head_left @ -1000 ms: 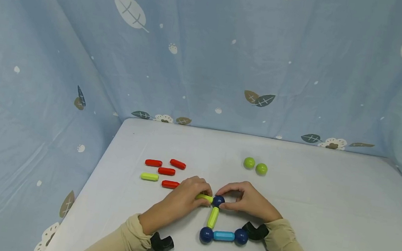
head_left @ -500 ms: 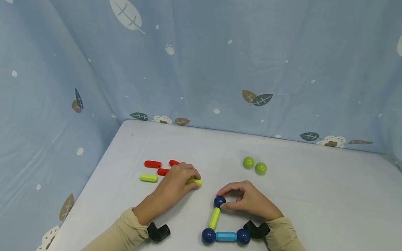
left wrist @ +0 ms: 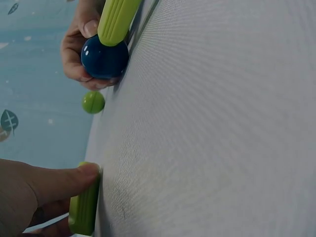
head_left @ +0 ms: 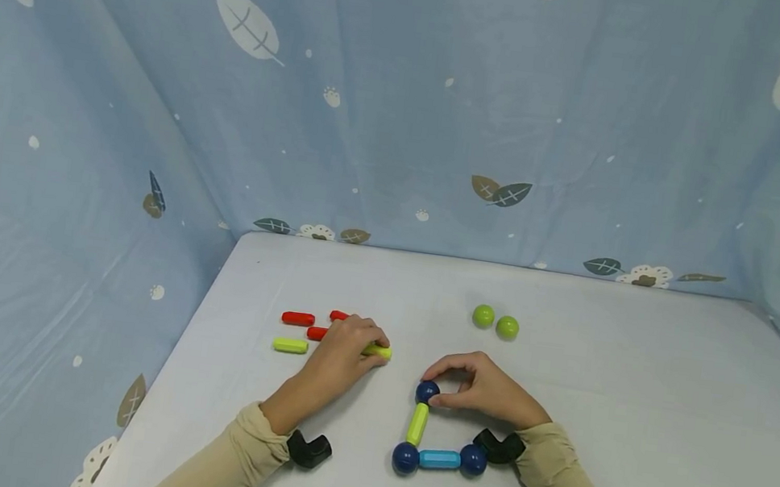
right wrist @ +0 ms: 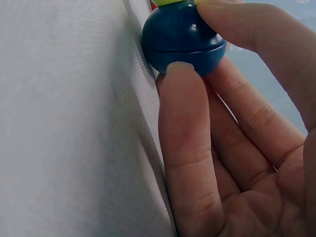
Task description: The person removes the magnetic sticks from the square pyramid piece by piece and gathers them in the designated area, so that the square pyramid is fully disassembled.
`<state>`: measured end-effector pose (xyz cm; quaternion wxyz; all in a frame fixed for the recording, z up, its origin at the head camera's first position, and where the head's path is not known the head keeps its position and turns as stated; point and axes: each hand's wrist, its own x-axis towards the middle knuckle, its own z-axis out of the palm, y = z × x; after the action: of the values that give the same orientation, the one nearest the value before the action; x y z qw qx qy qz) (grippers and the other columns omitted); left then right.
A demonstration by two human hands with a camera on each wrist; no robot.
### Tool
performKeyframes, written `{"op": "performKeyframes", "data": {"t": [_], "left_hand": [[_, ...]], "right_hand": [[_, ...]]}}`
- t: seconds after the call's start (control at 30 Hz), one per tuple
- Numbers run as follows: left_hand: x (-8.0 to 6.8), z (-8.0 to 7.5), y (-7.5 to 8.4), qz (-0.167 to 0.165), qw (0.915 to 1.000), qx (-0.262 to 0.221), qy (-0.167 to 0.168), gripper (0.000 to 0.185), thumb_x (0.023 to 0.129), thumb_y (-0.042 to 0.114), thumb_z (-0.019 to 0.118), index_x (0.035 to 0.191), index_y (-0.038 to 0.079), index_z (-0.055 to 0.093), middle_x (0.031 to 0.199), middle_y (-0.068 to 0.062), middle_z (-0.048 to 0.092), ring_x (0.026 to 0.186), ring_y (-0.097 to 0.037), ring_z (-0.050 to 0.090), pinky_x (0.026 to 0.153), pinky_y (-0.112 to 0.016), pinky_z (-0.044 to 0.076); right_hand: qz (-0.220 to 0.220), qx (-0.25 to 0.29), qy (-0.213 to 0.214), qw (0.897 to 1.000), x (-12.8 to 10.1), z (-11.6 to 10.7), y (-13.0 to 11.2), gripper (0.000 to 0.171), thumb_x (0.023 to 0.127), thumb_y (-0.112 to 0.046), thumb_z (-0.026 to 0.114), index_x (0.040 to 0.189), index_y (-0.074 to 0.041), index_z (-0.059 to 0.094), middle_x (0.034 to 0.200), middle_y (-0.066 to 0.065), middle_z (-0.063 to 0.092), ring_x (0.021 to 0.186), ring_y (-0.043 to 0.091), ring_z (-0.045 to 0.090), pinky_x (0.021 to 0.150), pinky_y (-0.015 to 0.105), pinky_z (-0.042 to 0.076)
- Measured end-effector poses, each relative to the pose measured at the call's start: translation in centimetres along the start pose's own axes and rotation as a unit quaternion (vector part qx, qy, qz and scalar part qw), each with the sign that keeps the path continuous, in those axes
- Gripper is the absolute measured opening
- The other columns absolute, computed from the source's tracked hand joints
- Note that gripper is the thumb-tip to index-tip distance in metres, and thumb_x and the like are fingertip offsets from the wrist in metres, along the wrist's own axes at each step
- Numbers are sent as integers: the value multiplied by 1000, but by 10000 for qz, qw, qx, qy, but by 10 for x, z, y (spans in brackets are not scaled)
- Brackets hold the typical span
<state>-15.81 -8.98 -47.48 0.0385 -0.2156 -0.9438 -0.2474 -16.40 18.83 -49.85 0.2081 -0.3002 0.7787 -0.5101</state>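
My left hand [head_left: 342,351] pinches a yellow-green rod [head_left: 377,352] between thumb and fingers, low at the table; the left wrist view shows the rod [left wrist: 85,210] under the thumb. With thumb and fingertips, my right hand [head_left: 485,391] grips a dark blue ball [head_left: 426,392]. From that ball a second yellow-green rod [head_left: 417,425] runs to another dark blue ball [head_left: 405,458], where a light blue rod [head_left: 440,459] joins on and ends at a third dark blue ball [head_left: 473,460]. In the right wrist view, fingers curl around the gripped ball [right wrist: 182,37].
Left of my left hand lie several red rods [head_left: 298,318], partly covered by it, and a loose yellow-green rod [head_left: 291,345]. Two green balls [head_left: 483,316] sit farther back. A black wrist mount [head_left: 309,450] shows by each sleeve. Behind the table [head_left: 626,346] hangs a blue patterned cloth [head_left: 408,99].
My left hand has moved left and back with the yellow-green rod, away from the ball it was touching. My right hand stays on the dark blue ball.
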Motion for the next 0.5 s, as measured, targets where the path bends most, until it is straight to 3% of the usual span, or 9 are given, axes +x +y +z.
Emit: {"op": "performKeyframes", "data": {"t": [0.33, 0.5], "left_hand": [[-2, -5, 4, -34, 9999, 102, 23, 27, 83, 25, 88, 107, 18, 78, 107, 4, 75, 107, -19, 63, 95, -41, 50], [-4, -8, 17, 137, 9998, -30, 102, 26, 85, 29, 87, 106, 17, 77, 100, 4, 75, 100, -17, 64, 92, -38, 52]], "right_hand": [[-61, -23, 8, 10000, 1, 0, 2, 28, 88, -18, 84, 114, -14, 77, 115, 7, 76, 79, 4, 60, 57, 20, 51], [-65, -68, -6, 10000, 1, 0, 2, 28, 88, -19, 83, 115, -15, 76, 115, 6, 76, 86, 10, 63, 60, 21, 53]]}}
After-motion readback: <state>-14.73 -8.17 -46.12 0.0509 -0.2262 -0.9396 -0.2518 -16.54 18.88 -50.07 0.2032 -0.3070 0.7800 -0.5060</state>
